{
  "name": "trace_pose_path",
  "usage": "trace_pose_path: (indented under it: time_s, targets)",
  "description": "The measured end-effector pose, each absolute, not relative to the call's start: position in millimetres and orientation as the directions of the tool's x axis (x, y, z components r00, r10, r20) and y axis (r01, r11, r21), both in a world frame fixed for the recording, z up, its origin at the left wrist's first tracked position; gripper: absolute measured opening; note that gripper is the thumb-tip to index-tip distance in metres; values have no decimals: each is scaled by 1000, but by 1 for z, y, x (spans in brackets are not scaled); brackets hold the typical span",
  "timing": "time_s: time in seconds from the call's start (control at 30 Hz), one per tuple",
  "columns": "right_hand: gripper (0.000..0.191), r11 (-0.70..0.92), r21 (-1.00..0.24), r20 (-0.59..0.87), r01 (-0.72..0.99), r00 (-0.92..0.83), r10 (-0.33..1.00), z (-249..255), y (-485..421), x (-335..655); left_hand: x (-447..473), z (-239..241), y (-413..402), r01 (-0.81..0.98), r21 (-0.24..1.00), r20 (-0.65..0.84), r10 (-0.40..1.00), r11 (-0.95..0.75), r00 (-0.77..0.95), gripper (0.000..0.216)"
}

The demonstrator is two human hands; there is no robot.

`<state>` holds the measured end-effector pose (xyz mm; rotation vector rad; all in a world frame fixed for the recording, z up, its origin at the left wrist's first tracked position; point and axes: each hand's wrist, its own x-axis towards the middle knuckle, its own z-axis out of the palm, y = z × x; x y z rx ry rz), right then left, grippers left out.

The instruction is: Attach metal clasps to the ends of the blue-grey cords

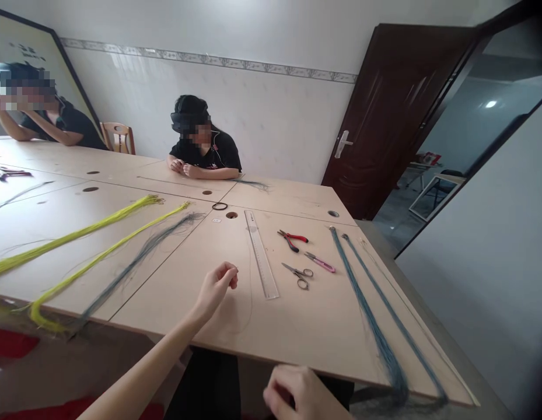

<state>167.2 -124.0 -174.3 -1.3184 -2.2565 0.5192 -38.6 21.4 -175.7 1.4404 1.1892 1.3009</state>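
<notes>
My left hand (219,284) is over the table in front of me, its fingers curled together in a pinch. Whatever it pinches is too fine to make out. Just right of it, a thin thread (252,291) curves down the tabletop from a clear ruler (262,256). My right hand (299,389) is low, at the table's near edge, with fingers bent inward; what they hold, if anything, is hidden. Right of the ruler lie red-and-black pliers (292,239), a pink-handled cutter (321,261) and small metal scissors (299,274).
Bundles of blue-green thread (362,303) lie along the right side of the table (174,303). Yellow thread bundles (91,232) and a grey-blue one (142,254) spread across the left. A black ring (219,206) lies near a cable hole. Two people sit across the table.
</notes>
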Motion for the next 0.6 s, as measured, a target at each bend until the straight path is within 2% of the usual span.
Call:
trace_pose_path:
  time_s: [0.1,0.17,0.27,0.37,0.47,0.6]
  targets:
    - [19,478,-476,355,738,-336,872,-178,-81,150,-26,-168,62,72,962,271,956,-264,-113,29]
    - [29,487,-431,439,760,-294,849,-195,-58,143,-14,-165,88,66,953,304,940,-297,-154,28]
    - [48,497,-244,563,832,-296,772,-225,-33,139,0,-168,117,79,940,340,923,-331,-178,28]
    - [55,503,-64,719,862,-310,622,-245,-18,139,2,-176,130,98,931,365,911,-352,-190,29]
    - [48,543,-76,812,836,-264,521,-249,-15,138,-7,-182,133,108,928,371,911,-357,-179,29]
    - [28,526,-219,819,822,-138,557,-241,-25,133,-16,-184,133,100,937,349,921,-336,-173,28]
